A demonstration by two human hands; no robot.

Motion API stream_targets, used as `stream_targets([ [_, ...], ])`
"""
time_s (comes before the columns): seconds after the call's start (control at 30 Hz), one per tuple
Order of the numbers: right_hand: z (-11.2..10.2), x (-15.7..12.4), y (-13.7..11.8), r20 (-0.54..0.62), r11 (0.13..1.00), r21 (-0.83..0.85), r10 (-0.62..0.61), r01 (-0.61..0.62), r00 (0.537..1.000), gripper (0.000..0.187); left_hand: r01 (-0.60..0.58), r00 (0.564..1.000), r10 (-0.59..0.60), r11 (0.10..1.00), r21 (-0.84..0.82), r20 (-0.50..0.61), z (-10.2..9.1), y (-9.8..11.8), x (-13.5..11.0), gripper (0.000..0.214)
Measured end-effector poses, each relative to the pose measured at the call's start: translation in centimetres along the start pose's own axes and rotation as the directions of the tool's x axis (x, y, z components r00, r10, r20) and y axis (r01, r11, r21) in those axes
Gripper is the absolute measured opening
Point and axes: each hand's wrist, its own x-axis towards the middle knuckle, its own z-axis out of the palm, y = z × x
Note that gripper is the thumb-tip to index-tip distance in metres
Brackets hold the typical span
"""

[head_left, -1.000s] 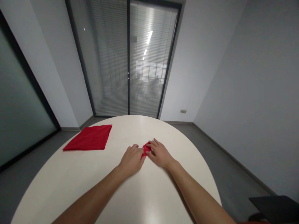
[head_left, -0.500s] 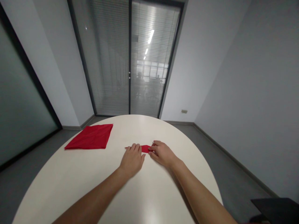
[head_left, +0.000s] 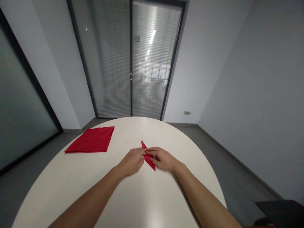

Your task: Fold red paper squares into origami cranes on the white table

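A small piece of folded red paper (head_left: 149,161) lies slantwise on the round white table, narrow with pointed ends. Its far end splits into two thin tips, and its near end tapers to one point. My left hand (head_left: 133,161) pinches its left edge, thumb and fingers close together. From the other side my right hand (head_left: 163,158) grips the upper middle of the paper, its fingertips meeting those of my left hand. Fingers cover part of the folds.
A larger flat red sheet (head_left: 91,140), cloth or paper, lies at the table's left edge. The white table (head_left: 142,196) curves away to both sides. A black object (head_left: 282,212) stands at the lower right, and a glass partition with blinds (head_left: 114,79) rises beyond.
The folded red paper has turned from lying sideways to slanting, its split tips now pointing away from me. My left hand has shifted from on top of it to its left edge.
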Motion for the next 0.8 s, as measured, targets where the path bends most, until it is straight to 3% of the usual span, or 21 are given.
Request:
stream_targets([
  [0.17,-0.1,-0.2,0.5,0.026,1.0,0.007,-0.002,0.002,1.0,0.034,0.101,0.995,-0.101,0.994,0.038,-0.023,0.6,-0.1,0.1,0.038],
  [0.3,-0.1,-0.3,0.7,0.018,0.998,0.067,0.019,-0.02,1.0,0.041,0.134,0.991,-0.133,0.99,0.032,-0.033,0.9,-0.3,0.2,0.036],
  [0.57,-1.3,-0.6,1.4,0.168,0.972,0.229,0.017,-0.055,0.986,0.037,0.051,0.998,-0.051,0.999,-0.008,-0.02,0.9,-1.2,0.0,0.034],
  [0.8,-1.2,-0.8,1.6,0.127,0.966,0.236,0.076,-0.104,0.989,0.041,-0.003,0.999,0.005,0.999,-0.047,0.038,0.0,-1.7,-0.3,0.045],
])
